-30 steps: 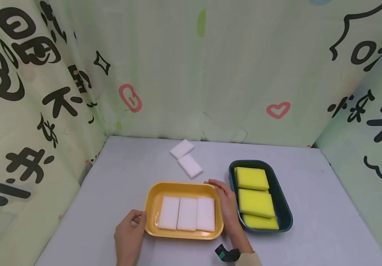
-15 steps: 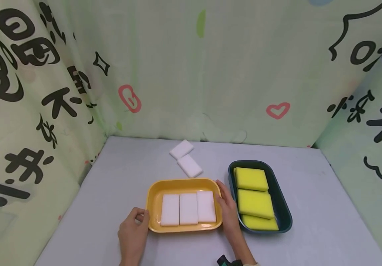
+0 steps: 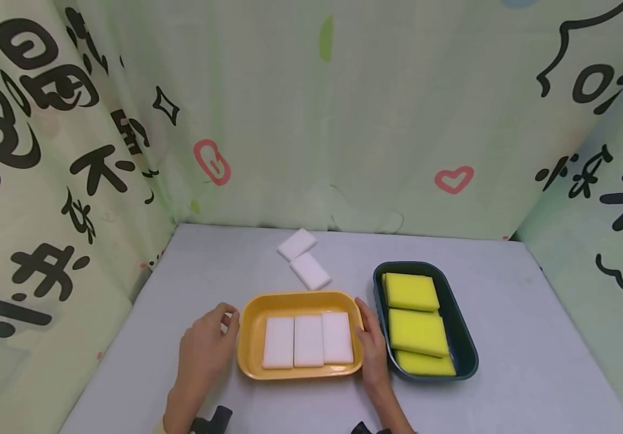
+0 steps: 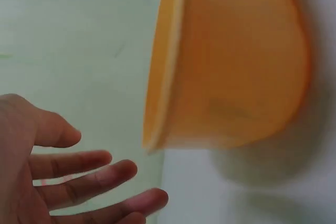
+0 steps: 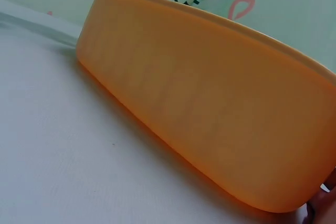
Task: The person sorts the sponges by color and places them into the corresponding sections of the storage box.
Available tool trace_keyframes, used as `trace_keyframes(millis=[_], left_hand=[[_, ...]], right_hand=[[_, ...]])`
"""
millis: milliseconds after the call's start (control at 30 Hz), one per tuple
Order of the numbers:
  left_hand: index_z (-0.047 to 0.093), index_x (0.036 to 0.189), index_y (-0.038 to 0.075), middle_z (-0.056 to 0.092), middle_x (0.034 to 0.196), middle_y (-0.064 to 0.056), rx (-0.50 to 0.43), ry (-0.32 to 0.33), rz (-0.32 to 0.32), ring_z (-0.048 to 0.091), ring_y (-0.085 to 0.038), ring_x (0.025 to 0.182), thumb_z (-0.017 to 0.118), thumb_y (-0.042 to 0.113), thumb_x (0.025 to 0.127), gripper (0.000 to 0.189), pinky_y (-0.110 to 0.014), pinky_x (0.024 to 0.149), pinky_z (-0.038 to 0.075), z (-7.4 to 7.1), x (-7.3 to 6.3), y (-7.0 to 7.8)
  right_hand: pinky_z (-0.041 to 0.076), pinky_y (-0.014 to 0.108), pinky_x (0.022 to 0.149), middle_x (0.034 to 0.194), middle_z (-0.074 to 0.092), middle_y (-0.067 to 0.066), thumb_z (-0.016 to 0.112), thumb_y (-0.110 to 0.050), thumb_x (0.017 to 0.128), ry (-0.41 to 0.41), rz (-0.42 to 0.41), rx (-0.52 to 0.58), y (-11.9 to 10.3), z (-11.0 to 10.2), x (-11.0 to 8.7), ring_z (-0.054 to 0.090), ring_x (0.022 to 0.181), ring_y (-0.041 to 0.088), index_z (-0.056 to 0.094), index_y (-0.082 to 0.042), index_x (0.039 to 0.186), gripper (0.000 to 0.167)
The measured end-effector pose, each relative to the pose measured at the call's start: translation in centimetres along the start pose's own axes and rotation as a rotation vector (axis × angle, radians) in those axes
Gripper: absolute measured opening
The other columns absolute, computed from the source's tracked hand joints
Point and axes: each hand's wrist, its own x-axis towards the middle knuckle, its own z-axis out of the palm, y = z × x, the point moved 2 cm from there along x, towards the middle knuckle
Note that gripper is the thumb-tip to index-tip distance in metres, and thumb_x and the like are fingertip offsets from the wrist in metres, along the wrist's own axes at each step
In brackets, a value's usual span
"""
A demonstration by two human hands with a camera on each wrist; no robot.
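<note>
A yellow tray (image 3: 300, 304) stands on the table, with three white sponge-like blocks (image 3: 308, 341) side by side in it. My left hand (image 3: 208, 340) is just left of the tray, apart from its rim; in the left wrist view its fingers (image 4: 100, 179) are loosely extended and hold nothing. My right hand (image 3: 374, 349) holds the tray's right end, thumb at the rim and fingers along the outer wall. In the right wrist view the tray's near wall (image 5: 199, 98) fills most of the picture, and only a bit of the right hand shows at the lower right.
A dark blue-green tray (image 3: 465, 346) holding several yellow sponges (image 3: 417, 331) stands close to the right hand. Two more white blocks (image 3: 310, 271) lie behind the yellow tray. A printed curtain (image 3: 300, 120) rises along the table's back and sides.
The yellow tray has shifted slightly away from me and turned a little straighter. My left hand has let go of its left end and moved up beside it. The right hand stays at the tray.
</note>
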Motion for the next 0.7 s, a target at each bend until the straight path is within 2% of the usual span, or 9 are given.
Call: trace_keyframes(millis=[67, 167, 267, 367, 467, 567, 700], left_hand=[[0.073, 0.116, 0.013, 0.076, 0.095, -0.004, -0.02, -0.032, 0.058, 0.064, -0.014, 0.074, 0.061, 0.026, 0.104, 0.022, -0.03, 0.064, 0.052, -0.2, 1.1, 0.3], [0.072, 0.121, 0.013, 0.076, 0.103, -0.004, -0.091, -0.093, 0.11, 0.068, -0.018, 0.089, 0.061, 0.026, 0.105, 0.023, -0.036, 0.078, 0.058, -0.1, 2.8, 0.1], [0.07, 0.126, 0.012, 0.076, 0.111, -0.006, -0.197, -0.138, 0.144, 0.07, -0.023, 0.101, 0.063, 0.025, 0.105, 0.026, -0.043, 0.09, 0.059, 0.2, 4.5, -0.7], [0.067, 0.133, 0.01, 0.075, 0.12, -0.009, -0.322, -0.181, 0.158, 0.069, -0.027, 0.111, 0.063, 0.025, 0.106, 0.031, -0.043, 0.097, 0.057, 0.5, 6.6, -1.8], [0.062, 0.139, 0.007, 0.072, 0.129, -0.013, -0.472, -0.227, 0.124, 0.067, -0.029, 0.117, 0.061, 0.024, 0.107, 0.037, -0.036, 0.098, 0.055, 0.8, 8.6, -2.7], [0.057, 0.145, 0.005, 0.068, 0.137, -0.017, -0.622, -0.271, 0.043, 0.066, -0.027, 0.119, 0.06, 0.024, 0.107, 0.042, -0.029, 0.098, 0.055, 1.3, 10.4, -3.3], [0.052, 0.151, 0.005, 0.06, 0.148, -0.021, -0.777, -0.308, -0.076, 0.065, -0.023, 0.12, 0.06, 0.026, 0.107, 0.049, -0.037, 0.107, 0.053, 2.0, 12.3, -3.5]], right_hand=[[0.034, 0.007, 0.112, 0.169, 0.035, 0.012, 0.032, 0.0, 0.104, 0.006, 0.005, 0.005, 0.1, -0.2, 0.1, 0.041, 0.144, -0.008, 0.037, -0.009, 0.16, 0.057], [0.036, 0.008, 0.111, 0.168, 0.037, 0.011, 0.031, 0.001, 0.102, 0.007, 0.017, 0.016, 0.2, -0.3, 0.2, 0.043, 0.142, -0.009, 0.038, -0.009, 0.16, 0.059], [0.036, 0.008, 0.111, 0.168, 0.038, 0.011, 0.031, 0.002, 0.102, 0.01, 0.02, 0.024, 0.3, -0.3, 0.1, 0.044, 0.142, -0.007, 0.038, -0.009, 0.159, 0.059], [0.037, 0.008, 0.111, 0.167, 0.039, 0.011, 0.031, 0.002, 0.102, 0.02, 0.02, 0.019, 0.2, -0.2, 0.1, 0.044, 0.143, -0.006, 0.04, -0.01, 0.159, 0.059], [0.037, 0.009, 0.111, 0.167, 0.039, 0.012, 0.03, 0.002, 0.102, 0.025, 0.014, 0.015, 0.2, -0.2, 0.1, 0.044, 0.143, -0.005, 0.04, -0.01, 0.158, 0.058], [0.037, 0.008, 0.111, 0.167, 0.039, 0.013, 0.03, 0.001, 0.102, 0.022, 0.009, 0.009, 0.1, -0.2, 0.1, 0.044, 0.143, -0.004, 0.041, -0.01, 0.158, 0.058], [0.037, 0.008, 0.111, 0.166, 0.039, 0.012, 0.03, 0.001, 0.102, 0.022, 0.01, 0.007, 0.2, -0.2, 0.2, 0.044, 0.143, -0.005, 0.041, -0.01, 0.158, 0.058]])
